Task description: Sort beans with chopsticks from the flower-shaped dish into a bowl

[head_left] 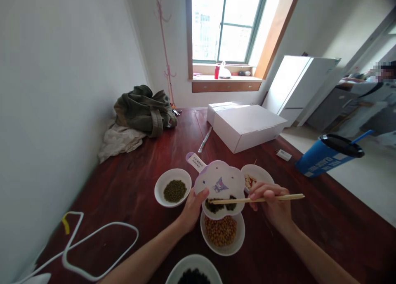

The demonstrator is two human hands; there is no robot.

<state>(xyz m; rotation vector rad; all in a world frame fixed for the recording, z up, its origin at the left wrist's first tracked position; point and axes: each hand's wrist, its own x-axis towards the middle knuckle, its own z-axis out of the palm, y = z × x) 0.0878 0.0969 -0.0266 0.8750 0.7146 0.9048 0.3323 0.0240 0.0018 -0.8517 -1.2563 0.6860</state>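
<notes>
My left hand [193, 210] grips the edge of a white, purple-rimmed scalloped plate [238, 181] with a cartoon figure on it. The plate is tilted towards me, and dark green clumps [215, 206] lie in its lower part. Between the fingers of my right hand [274, 203] is a pair of wooden chopsticks [292, 197], their tips at the clumps. Partly under the plate stands a white bowl [240, 240] of yellow-brown beans [221, 232]. Left of it is a bowl [159, 189] of small green beans [175, 191]. A bowl [262, 172] with pale and reddish pieces is partly hidden behind my right hand.
A bowl [175, 271] of black pieces is cut off at the bottom edge. A white cable [102, 228] loops at left. Further back are a green bag [142, 106], a white box [247, 125] and a blue cup [324, 156]. A person [380, 94] stands at far right.
</notes>
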